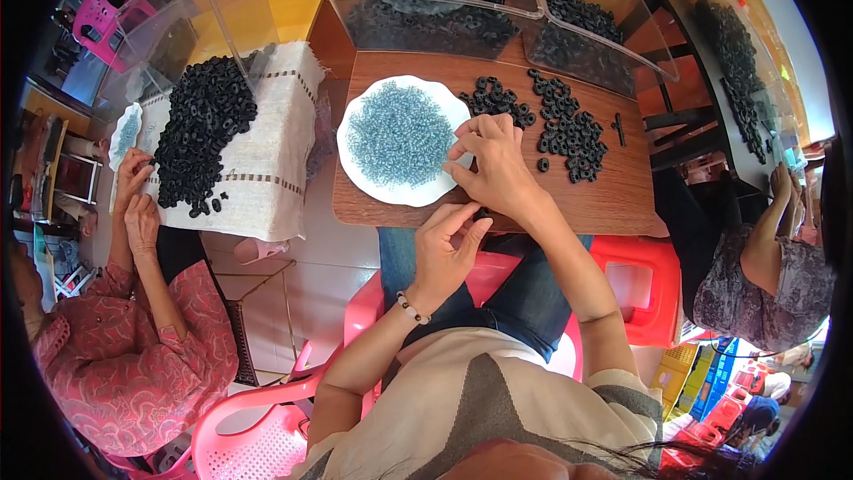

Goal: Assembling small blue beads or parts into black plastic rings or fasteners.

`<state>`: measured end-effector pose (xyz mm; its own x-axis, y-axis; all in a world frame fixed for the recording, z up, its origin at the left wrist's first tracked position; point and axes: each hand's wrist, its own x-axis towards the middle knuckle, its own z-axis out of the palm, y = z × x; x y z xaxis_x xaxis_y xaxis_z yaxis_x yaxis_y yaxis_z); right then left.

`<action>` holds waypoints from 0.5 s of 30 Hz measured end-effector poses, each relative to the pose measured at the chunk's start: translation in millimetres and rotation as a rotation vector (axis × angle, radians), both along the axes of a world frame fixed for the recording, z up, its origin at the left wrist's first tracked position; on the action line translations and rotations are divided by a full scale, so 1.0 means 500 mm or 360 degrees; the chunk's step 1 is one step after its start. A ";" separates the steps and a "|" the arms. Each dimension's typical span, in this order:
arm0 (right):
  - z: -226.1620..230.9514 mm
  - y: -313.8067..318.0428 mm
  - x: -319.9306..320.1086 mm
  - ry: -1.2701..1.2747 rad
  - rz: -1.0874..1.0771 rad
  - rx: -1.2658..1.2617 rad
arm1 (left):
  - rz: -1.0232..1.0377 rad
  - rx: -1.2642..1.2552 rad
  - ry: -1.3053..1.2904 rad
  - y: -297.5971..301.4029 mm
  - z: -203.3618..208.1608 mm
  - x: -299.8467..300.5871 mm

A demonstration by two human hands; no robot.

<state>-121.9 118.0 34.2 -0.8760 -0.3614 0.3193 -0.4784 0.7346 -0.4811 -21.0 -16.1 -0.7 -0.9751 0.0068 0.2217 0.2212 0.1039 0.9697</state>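
My left hand point(447, 253) is at the table's front edge, its thumb and fingers closed around a small black piece point(481, 213), mostly hidden by the fingers. My right hand point(498, 164) bends over the right rim of a white scalloped plate point(349, 160). Its fingertips are pinched together; whatever they hold is too small to make out. Tiny translucent blue-grey beads point(398, 133) fill the plate. Beyond my right hand, small black ring-shaped pieces point(573, 135) lie loose on the brown wooden table point(613, 200). A thin black stick-like piece point(619, 130) lies near the table's right edge.
Clear plastic bins point(431, 22) of black pieces line the table's back. At left, a person in a red patterned shirt point(133, 338) works by a cloth-covered table point(275, 160) heaped with black pieces. Another person point(755, 276) sits at right. A red stool point(640, 289) stands beside my legs.
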 end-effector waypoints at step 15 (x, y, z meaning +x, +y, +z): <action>0.003 0.013 -0.003 -0.0129 -0.0028 -0.0228 | -0.0021 -0.0018 -0.0037 -0.001 0.012 -0.001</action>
